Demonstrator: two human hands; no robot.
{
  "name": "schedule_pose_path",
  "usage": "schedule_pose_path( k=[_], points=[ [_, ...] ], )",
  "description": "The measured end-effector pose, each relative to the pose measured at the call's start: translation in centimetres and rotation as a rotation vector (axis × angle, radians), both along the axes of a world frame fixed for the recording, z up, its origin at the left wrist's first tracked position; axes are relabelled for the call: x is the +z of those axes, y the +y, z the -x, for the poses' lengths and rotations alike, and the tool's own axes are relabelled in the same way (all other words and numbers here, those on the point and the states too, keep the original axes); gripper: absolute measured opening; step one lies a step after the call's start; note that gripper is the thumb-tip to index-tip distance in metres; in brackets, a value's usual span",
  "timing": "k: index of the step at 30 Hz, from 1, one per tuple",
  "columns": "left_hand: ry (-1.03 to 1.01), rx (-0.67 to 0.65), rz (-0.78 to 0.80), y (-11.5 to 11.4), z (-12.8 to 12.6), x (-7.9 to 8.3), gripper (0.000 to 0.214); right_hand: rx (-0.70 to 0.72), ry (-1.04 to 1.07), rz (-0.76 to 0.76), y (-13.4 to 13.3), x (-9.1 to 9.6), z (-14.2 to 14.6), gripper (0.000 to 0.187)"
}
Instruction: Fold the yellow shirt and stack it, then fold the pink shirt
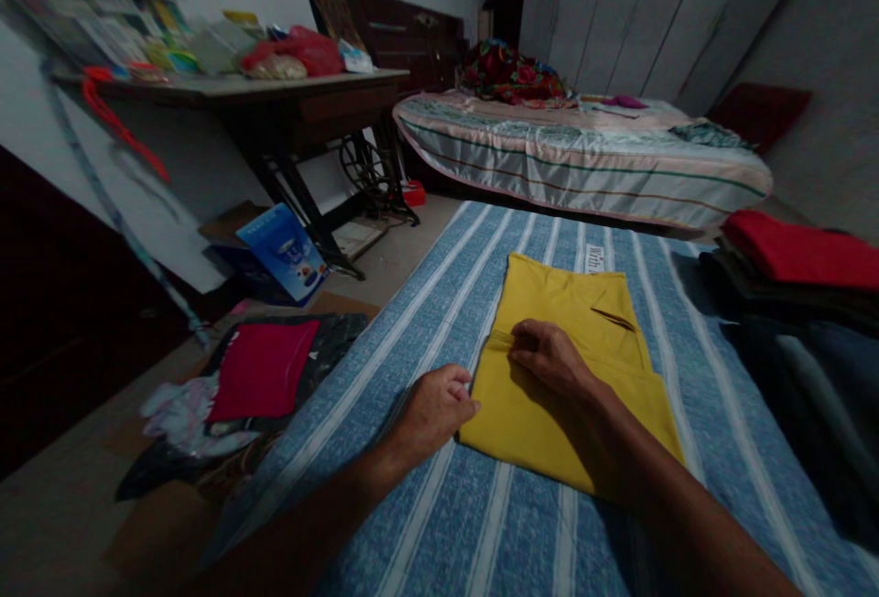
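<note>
A yellow garment [549, 423] lies folded on a blue-and-white striped bed cover, its lower part doubled over the upper part. A dark slit, like a pocket opening, shows near its upper right. My right hand [553, 354] rests on top of the garment at the fold's edge, fingers slightly bent and thumb apart from them. Just off the garment's left edge is my left hand [436, 409], palm turned inward, with loosely curled fingers and the thumb apart. Nothing shows in the left hand.
Folded clothes [803, 254], red and dark, are stacked at the right. A pink cloth [265, 368] lies on a pile at the lower left. Beyond stand a cluttered sewing table [330, 89], a blue box [285, 254] and another bed [583, 162].
</note>
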State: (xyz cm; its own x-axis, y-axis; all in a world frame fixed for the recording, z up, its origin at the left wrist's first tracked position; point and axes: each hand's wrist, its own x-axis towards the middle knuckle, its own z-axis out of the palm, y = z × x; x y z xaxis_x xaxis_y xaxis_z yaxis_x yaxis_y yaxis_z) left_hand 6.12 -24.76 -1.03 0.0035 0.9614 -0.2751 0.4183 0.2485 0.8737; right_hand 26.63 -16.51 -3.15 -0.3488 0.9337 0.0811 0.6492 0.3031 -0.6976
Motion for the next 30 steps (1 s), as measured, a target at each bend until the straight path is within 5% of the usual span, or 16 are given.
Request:
schedule_pose_path(
  k=[4,10,19,25,30],
  points=[
    [-0.023,0.003,0.019,0.3,-0.3,-0.6,0.022,0.046,-0.281,-0.024,0.8,2.1,0.9,0.046],
    [-0.011,-0.009,-0.002,0.6,-0.3,-1.6,0.021,0.187,-0.738,0.071,3.5,5.1,3.6,0.035],
    [-0.028,-0.035,-0.045,0.4,-0.2,-1.6,0.028,0.271,-0.555,0.078,2.5,5.3,1.6,0.02],
    [-0.027,-0.035,-0.049,0.4,-0.5,-1.1,0.025,0.137,-0.402,0.072,1.4,4.2,0.4,0.056],
    [-0.002,-0.022,-0.053,0.5,-0.6,-1.1,0.023,0.171,-0.54,0.103,2.3,4.6,2.4,0.032]
  ],
)
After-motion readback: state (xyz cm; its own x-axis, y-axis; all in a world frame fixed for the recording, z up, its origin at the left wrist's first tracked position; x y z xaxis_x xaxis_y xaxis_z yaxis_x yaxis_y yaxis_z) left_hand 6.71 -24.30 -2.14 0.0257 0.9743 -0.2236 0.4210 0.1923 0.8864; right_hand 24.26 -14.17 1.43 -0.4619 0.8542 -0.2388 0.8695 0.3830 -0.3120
